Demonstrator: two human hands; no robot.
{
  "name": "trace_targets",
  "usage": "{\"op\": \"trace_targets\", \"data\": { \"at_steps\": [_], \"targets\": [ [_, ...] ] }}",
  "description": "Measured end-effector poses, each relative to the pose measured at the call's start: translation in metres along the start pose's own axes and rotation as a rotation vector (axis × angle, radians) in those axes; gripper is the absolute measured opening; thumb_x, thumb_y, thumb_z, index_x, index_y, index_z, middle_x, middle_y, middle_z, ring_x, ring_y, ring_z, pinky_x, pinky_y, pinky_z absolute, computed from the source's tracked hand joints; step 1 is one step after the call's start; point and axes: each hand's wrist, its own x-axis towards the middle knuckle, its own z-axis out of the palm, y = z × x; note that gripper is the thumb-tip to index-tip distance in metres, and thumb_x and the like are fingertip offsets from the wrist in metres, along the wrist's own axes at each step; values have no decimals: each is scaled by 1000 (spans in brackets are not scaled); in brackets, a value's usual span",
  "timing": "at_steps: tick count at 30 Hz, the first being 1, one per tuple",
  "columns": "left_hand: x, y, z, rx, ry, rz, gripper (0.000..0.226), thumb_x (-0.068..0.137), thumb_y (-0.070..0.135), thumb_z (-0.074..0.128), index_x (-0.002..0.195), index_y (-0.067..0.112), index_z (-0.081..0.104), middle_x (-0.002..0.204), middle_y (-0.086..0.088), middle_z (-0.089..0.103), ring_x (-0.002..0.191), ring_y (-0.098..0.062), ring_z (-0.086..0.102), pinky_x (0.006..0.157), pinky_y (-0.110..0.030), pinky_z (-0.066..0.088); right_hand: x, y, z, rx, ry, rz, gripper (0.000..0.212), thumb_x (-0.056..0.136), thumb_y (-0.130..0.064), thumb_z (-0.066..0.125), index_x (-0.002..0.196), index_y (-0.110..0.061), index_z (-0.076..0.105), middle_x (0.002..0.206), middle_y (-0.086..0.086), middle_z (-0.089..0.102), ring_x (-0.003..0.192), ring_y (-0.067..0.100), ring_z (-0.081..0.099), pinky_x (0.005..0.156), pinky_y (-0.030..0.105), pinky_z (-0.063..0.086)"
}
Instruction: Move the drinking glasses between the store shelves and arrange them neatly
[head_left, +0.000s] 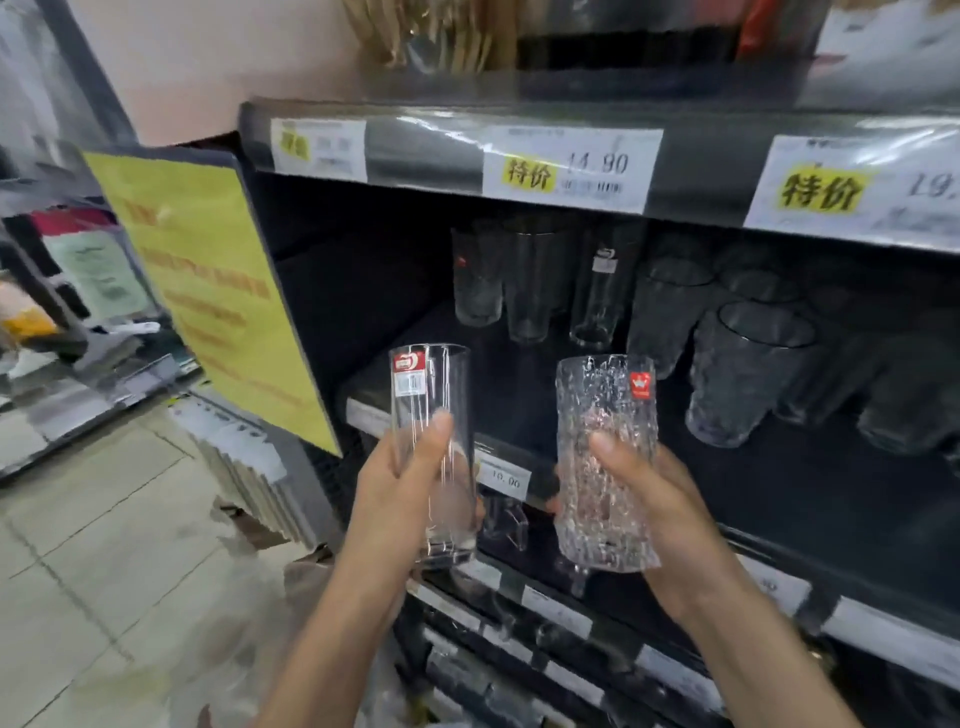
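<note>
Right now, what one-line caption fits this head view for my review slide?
Left hand holds a smooth clear tall glass, right hand a textured clear glass, before a dark store shelf.

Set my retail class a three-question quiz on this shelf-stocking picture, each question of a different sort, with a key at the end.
1. True or false: the left hand is empty.
2. The right hand holds a glass whose surface is: A smooth, B rough-textured, C painted blue.
3. Fill in: the middle price tag on the upper shelf edge reads ____.
Key: 1 false, it grips the smooth tall glass. 2 B, the textured glass. 3 14.90.
</note>
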Motion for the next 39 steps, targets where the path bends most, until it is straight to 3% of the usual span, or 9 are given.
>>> {"op": "trace_targets", "data": {
  "at_steps": [3,6,10,15,20,25,29,33,39],
  "targets": [
    [21,3,-6,29,-121,-16,74,72,64,62,104,-3,56,73,-18,64,59,-31,64,55,-37,57,-7,-1,8,35,176,-27,21,83,-37,72,94,-39,55,72,-36,67,68,-22,60,74,16,38],
    [37,4,-16,72,-242,-15,66,76,63,60,101,2,60,72,-16,67,60,-29,68,58,-34,58,-16,1,21,37,294,-29,45,65,-47,83,101,-39,58,86,-32,71,82,-17,63,75,16,40],
    [54,5,-24,82,-368,-27,74,72,68,59,110,5,59,77,-14,72,64,-28,70,65,-40,58,-29,3,38,4,425,-64,26,76,-39,68,94,-40,51,70,-36,66,64,-22,59,62,5,45],
    [61,3,-30,52,-470,-52,74,69,67,58,111,6,58,84,-18,73,63,-26,70,60,-38,60,-46,7,58,-61,519,-70,22,80,-38,66,94,-42,49,67,-41,63,63,-26,57,68,11,41],
    [61,0,-34,37,-512,-44,62,73,67,58,107,15,58,91,-13,75,65,-25,71,63,-39,58,-56,14,70,-84,568,-84,57,63,-59,79,113,-41,56,106,-22,72,103,-2,65,107,39,43],
    [59,1,-32,37,-539,-25,65,72,71,57,109,18,56,94,-9,76,73,-29,74,78,-48,60,-68,11,76,-102,583,-123,38,69,-47,72,103,-41,55,85,-36,69,82,-20,62,80,17,42],
    [54,4,-28,29,-579,-12,62,76,69,55,108,16,55,90,-9,75,75,-28,72,84,-55,58,-72,9,72,-105,629,-135,28,79,-40,69,102,-42,54,80,-41,66,79,-24,60,72,14,38],
    [50,7,-24,31,-608,-13,71,75,66,56,115,8,52,85,-9,73,66,-27,70,67,-44,61,-72,8,66,-103,647,-126,37,72,-45,71,105,-43,54,94,-31,69,89,-17,60,92,23,41],
    [65,6,-30,72,-523,-3,63,73,75,60,107,22,60,99,-9,74,87,-30,73,88,-55,57,-54,9,61,-129,609,-146,44,79,-43,75,116,-40,52,95,-34,63,95,-17,57,90,15,40]
  ]
}}
